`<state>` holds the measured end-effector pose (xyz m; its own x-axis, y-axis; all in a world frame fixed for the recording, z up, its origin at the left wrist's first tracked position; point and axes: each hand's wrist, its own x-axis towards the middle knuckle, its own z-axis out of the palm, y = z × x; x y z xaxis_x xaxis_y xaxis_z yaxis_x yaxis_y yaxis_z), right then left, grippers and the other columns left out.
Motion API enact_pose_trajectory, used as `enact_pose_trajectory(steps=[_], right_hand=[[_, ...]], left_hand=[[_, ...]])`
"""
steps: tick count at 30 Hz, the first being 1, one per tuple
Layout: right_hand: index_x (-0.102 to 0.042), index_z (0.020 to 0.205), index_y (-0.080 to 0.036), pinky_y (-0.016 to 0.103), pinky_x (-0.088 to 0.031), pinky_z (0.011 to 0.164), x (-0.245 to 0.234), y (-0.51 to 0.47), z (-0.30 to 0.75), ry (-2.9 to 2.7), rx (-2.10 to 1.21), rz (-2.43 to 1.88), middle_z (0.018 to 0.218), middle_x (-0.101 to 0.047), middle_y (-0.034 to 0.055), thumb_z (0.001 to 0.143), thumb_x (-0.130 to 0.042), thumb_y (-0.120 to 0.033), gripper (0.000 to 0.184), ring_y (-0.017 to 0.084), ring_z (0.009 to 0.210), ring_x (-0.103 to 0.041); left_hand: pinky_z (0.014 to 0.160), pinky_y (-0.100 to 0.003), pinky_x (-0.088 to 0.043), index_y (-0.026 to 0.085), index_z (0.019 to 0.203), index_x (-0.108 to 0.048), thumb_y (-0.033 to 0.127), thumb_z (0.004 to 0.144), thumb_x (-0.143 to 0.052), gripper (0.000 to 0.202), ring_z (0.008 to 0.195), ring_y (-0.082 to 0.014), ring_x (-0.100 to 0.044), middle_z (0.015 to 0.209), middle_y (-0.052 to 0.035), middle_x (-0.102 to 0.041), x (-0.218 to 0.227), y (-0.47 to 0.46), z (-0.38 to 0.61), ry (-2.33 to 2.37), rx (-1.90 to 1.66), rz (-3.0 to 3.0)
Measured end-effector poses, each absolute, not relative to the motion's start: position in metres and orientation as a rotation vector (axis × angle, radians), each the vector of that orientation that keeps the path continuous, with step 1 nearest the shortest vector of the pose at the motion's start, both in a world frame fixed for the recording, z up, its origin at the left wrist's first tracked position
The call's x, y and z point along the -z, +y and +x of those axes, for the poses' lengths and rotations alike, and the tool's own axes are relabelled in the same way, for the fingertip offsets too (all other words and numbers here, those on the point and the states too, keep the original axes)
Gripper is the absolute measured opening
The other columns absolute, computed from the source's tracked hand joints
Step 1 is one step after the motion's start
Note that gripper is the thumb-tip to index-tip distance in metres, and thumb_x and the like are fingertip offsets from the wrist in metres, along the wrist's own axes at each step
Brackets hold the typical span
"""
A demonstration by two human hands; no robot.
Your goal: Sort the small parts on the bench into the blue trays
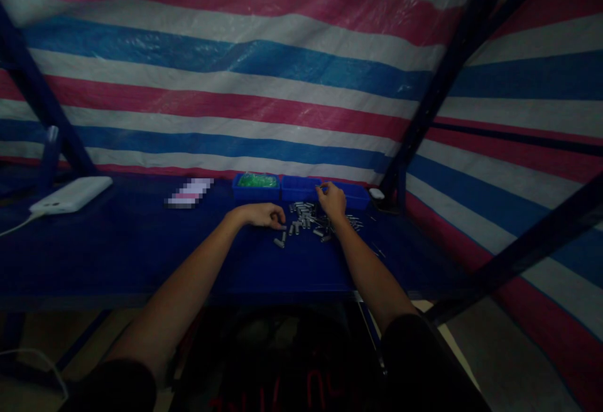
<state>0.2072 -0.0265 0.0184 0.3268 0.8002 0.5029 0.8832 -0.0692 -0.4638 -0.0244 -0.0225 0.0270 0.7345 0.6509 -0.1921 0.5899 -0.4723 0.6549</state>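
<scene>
Pile: small grey metal cylinders (pixel 311 218), a loose heap on the blue tabletop (pixel 141 255), w/ a few strays at the heap's near-left edge.
R: right hand (pixel 332 201) over the far-right side of the pile, fingers bunched tog. as if pinching sth small. Too dim to tell if a piece is in the grip.
L: left hand (pixel 261 215) just left of the pile, palm down, fingers loosely curled, tips at or near the strays. Underside hidden, so can't tell if it holds anything.
Bins: row of blue bins (pixel 301 187) just behind the pile. The one behind-left has green contents (pixel 257 180); the others' insides aren't visible.
Step (my read): picking thru the heap piece by piece, R working the edge by the bins.
Next pick needs: a fine fingertip pinch on one cylinder w/o nudging neighbours; round, prob. roll easily.
Further out: blurred pink-white item (pixel 190 192) well left of the pile; white power bank (pixel 71 195) w/ cable beyond that; small white object (pixel 377 193) right of the pile.
Hard to see: v. dim overall, so exact piece shape and both hands' fingertips are unclear.
</scene>
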Motion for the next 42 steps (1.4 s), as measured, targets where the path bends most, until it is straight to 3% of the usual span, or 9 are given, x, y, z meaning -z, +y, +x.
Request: enact_pose_trajectory(steps=[3,7,16,20,25,32,36,42], right_hand=[[-0.061,0.097,-0.023,0.028,-0.041,0.068,-0.013,-0.025,0.211,-1.432,0.143,-1.976,0.085,-0.066,0.0072,0.080,-0.047,-0.045,0.031,0.021,0.082,-0.060],[-0.060,0.100,-0.023,0.029,-0.041,0.070,-0.012,-0.028,0.211,-1.450,0.156,-1.961,0.086,-0.066,0.0079,0.081,-0.045,-0.048,0.035,0.021,0.083,-0.060],[-0.059,0.101,-0.021,0.022,-0.036,0.058,-0.021,-0.048,0.176,-1.944,-0.027,-1.456,0.062,-0.059,-0.0014,0.080,-0.048,-0.042,0.032,0.013,0.060,-0.054],[-0.058,0.100,-0.021,0.020,-0.034,0.055,-0.020,-0.054,0.158,-2.150,-0.045,-1.248,0.063,-0.057,-0.0027,0.077,-0.054,-0.037,0.028,0.011,0.059,-0.052],[-0.056,0.097,-0.021,0.021,-0.034,0.058,-0.017,-0.056,0.152,-2.154,-0.006,-1.268,0.072,-0.061,-0.0004,0.082,-0.049,-0.028,0.018,0.012,0.062,-0.053],[-0.056,0.092,-0.019,0.021,-0.035,0.059,-0.017,-0.054,0.154,-2.062,-0.068,-1.348,0.072,-0.062,0.0009,0.086,-0.040,-0.031,0.021,0.012,0.063,-0.054],[-0.057,0.091,-0.019,0.021,-0.035,0.059,-0.016,-0.053,0.153,-2.064,-0.090,-1.346,0.070,-0.061,0.0003,0.086,-0.039,-0.032,0.022,0.012,0.063,-0.054],[-0.053,0.102,-0.019,0.020,-0.033,0.056,-0.015,-0.056,0.150,-2.063,-0.064,-1.307,0.067,-0.059,-0.0014,0.083,-0.046,-0.034,0.025,0.011,0.060,-0.053]], left_hand=[[0.058,-0.020,-0.036,0.019,0.088,-0.063,0.034,0.067,-0.059,0.027,0.064,-0.0122,-0.052,0.075,0.0006,-0.062,-0.029,-0.022,-0.025,1.011,-0.191,2.357],[0.062,-0.020,-0.038,0.018,0.094,-0.062,0.031,0.063,-0.061,0.033,0.074,-0.0144,-0.055,0.087,-0.0024,-0.062,-0.027,-0.019,-0.028,1.095,-0.178,2.426],[0.061,-0.022,-0.036,0.017,0.080,-0.061,0.035,0.075,-0.047,0.024,0.066,-0.0140,-0.053,0.075,-0.0016,-0.062,-0.024,-0.014,-0.025,1.076,-0.435,2.368],[0.058,-0.022,-0.037,0.015,0.074,-0.059,0.040,0.079,-0.040,0.032,0.061,-0.0129,-0.050,0.067,-0.0016,-0.058,-0.025,-0.013,-0.024,1.051,-0.604,2.197],[0.057,-0.025,-0.039,0.013,0.073,-0.059,0.044,0.079,-0.039,0.038,0.056,-0.0116,-0.049,0.070,-0.0036,-0.059,-0.028,-0.016,-0.020,1.007,-0.668,2.031],[0.060,-0.024,-0.041,0.014,0.100,-0.053,0.034,0.073,-0.054,0.034,0.064,-0.0119,-0.053,0.078,-0.0015,-0.058,-0.030,-0.018,-0.019,0.978,-0.822,2.152],[0.063,-0.025,-0.042,0.013,0.090,-0.057,0.034,0.075,-0.050,0.026,0.067,-0.0131,-0.054,0.077,-0.0024,-0.059,-0.028,-0.015,-0.018,0.997,-0.856,2.253],[0.060,-0.026,-0.042,0.012,0.075,-0.057,0.038,0.083,-0.035,0.035,0.060,-0.0140,-0.055,0.068,-0.0038,-0.060,-0.024,-0.016,-0.012,1.128,-0.839,2.228]])
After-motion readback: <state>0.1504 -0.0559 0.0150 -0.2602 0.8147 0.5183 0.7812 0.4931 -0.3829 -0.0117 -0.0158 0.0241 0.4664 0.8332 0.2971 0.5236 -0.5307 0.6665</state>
